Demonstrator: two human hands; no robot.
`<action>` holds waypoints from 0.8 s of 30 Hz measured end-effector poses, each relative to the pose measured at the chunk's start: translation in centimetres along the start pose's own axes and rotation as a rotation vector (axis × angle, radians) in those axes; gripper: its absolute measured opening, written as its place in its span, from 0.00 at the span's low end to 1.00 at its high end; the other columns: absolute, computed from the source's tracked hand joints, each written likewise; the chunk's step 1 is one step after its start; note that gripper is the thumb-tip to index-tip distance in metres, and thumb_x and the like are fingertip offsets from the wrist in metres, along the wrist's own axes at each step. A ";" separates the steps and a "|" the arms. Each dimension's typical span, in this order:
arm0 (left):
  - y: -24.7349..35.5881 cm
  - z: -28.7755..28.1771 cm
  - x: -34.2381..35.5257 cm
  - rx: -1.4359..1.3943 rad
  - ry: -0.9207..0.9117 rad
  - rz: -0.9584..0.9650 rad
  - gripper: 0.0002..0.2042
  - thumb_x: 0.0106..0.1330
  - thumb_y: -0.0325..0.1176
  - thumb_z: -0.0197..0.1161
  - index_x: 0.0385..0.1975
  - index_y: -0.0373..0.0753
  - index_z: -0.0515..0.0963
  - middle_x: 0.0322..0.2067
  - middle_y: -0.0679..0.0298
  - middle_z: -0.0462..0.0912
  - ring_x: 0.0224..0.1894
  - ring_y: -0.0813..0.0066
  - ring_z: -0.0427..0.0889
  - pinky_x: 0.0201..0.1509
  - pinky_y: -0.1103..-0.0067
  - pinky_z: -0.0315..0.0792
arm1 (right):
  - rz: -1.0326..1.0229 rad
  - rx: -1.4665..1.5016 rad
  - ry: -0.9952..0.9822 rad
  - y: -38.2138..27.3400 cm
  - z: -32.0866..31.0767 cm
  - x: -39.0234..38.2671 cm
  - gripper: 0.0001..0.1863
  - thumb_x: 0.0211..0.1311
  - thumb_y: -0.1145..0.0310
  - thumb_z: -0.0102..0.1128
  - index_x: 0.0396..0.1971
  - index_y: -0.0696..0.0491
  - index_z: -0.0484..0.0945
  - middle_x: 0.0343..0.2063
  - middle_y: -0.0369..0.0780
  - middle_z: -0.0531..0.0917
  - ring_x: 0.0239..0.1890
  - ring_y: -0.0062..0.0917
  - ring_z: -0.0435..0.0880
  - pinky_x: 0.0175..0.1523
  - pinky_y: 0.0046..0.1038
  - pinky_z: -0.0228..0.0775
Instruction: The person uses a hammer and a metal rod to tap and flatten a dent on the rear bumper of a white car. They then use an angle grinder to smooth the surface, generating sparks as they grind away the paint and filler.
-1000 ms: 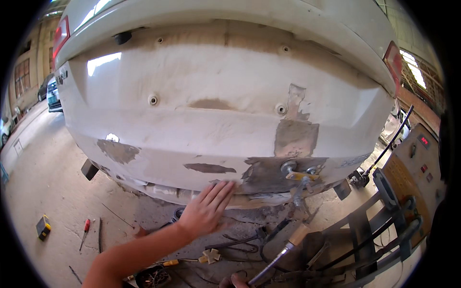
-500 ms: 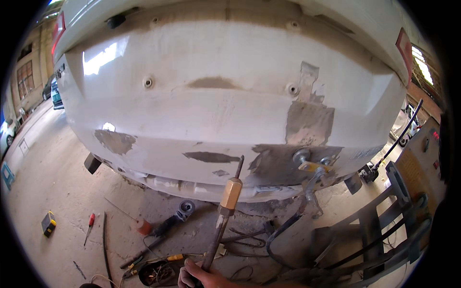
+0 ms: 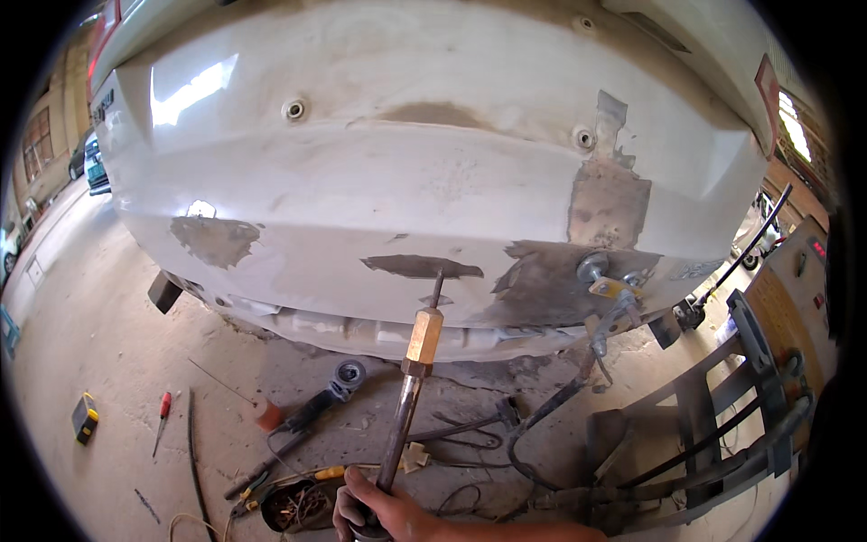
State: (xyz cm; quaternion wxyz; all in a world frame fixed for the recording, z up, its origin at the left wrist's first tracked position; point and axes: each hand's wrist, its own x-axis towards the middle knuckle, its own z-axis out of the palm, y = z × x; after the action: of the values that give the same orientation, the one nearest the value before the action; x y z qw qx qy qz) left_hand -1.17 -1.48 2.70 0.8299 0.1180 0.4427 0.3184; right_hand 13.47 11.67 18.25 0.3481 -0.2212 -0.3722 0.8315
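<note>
My right hand (image 3: 384,512) is wrapped round the dark metal rod of a dent puller (image 3: 423,336), with a brass-coloured hex head and a thin pointed tip. The tip overlaps the lower edge of a long bare-metal patch (image 3: 417,266) on a white car's rear panel (image 3: 415,194); whether it touches, I cannot tell. Right of the patch, a metal clamp (image 3: 617,287) with round washers is fixed to a larger sanded area (image 3: 533,285), and a thick cable (image 3: 551,406) runs down from it. My left hand is out of view.
On the concrete floor lie an angle grinder (image 3: 325,402), a red screwdriver (image 3: 162,420), a yellow-black tape measure (image 3: 86,418) and a tray of small metal pieces (image 3: 298,506). A dark metal frame (image 3: 695,425) with cables stands on the right, beside a panelled machine (image 3: 795,285).
The puller has shifted slightly left and its tip now overlaps the long bare patch, where before it was just at the patch's right end. The view has tilted down a little.
</note>
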 end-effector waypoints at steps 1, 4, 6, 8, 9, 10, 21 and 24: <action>0.0 -0.2 -0.2 -0.007 0.002 -0.008 0.25 0.63 0.52 0.52 0.49 0.36 0.68 0.42 0.58 0.74 0.41 0.63 0.74 0.45 0.71 0.70 | 0.011 0.000 0.010 0.0 -0.1 0.1 0.29 0.68 0.47 0.34 0.11 0.50 0.62 0.09 0.35 0.63 0.15 0.25 0.73 0.25 0.28 0.68; 0.0 -0.6 -0.3 -0.019 0.007 -0.020 0.25 0.63 0.52 0.52 0.49 0.36 0.69 0.42 0.58 0.74 0.41 0.63 0.74 0.45 0.71 0.70 | -0.055 0.000 -0.035 0.1 -0.9 0.2 0.28 0.68 0.48 0.35 0.13 0.51 0.64 0.10 0.35 0.64 0.15 0.25 0.73 0.25 0.28 0.68; -0.1 -0.9 -0.4 -0.029 0.012 -0.025 0.25 0.63 0.53 0.52 0.49 0.36 0.69 0.42 0.58 0.74 0.41 0.63 0.74 0.45 0.71 0.70 | -0.067 0.016 -0.013 0.1 -0.9 0.2 0.27 0.68 0.48 0.36 0.16 0.53 0.67 0.10 0.35 0.64 0.14 0.25 0.73 0.25 0.28 0.68; -0.2 -1.0 -0.4 -0.039 0.015 -0.030 0.25 0.63 0.53 0.52 0.48 0.36 0.69 0.42 0.58 0.74 0.41 0.64 0.74 0.45 0.71 0.71 | -0.013 0.048 0.085 -0.1 -0.5 0.0 0.26 0.68 0.49 0.36 0.19 0.54 0.69 0.10 0.34 0.65 0.14 0.25 0.73 0.25 0.29 0.69; -0.3 -1.1 -0.5 -0.046 0.018 -0.031 0.25 0.63 0.53 0.52 0.48 0.36 0.69 0.42 0.58 0.74 0.41 0.64 0.74 0.45 0.71 0.71 | -0.016 0.060 0.074 0.1 -0.6 0.0 0.26 0.68 0.49 0.37 0.21 0.55 0.70 0.10 0.34 0.65 0.14 0.25 0.73 0.24 0.29 0.69; -0.4 -1.1 -0.4 -0.046 0.020 -0.035 0.25 0.63 0.53 0.52 0.48 0.36 0.69 0.42 0.58 0.74 0.41 0.64 0.74 0.45 0.71 0.71 | -0.020 0.072 0.063 0.6 -1.0 0.0 0.26 0.68 0.49 0.37 0.22 0.55 0.71 0.10 0.34 0.65 0.14 0.25 0.73 0.24 0.29 0.69; -0.9 -1.6 -0.8 -0.104 0.048 -0.050 0.25 0.63 0.54 0.51 0.48 0.37 0.69 0.41 0.59 0.75 0.40 0.64 0.74 0.44 0.72 0.71 | -0.053 0.009 0.034 0.1 -0.9 -0.1 0.28 0.67 0.47 0.36 0.19 0.55 0.70 0.10 0.35 0.65 0.16 0.25 0.73 0.27 0.31 0.71; -1.1 -1.8 -0.8 -0.123 0.058 -0.055 0.25 0.63 0.54 0.51 0.47 0.37 0.70 0.41 0.59 0.75 0.40 0.64 0.74 0.44 0.72 0.71 | -0.119 -0.052 -0.027 0.1 -1.1 0.0 0.29 0.67 0.46 0.36 0.14 0.53 0.68 0.10 0.36 0.65 0.16 0.26 0.73 0.29 0.31 0.72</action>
State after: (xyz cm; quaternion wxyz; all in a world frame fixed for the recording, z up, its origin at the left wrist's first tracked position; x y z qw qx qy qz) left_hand -2.45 -2.95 1.64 0.8309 0.0452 0.4491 0.3255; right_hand 14.18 12.13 17.51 0.3858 -0.1965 -0.4109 0.8023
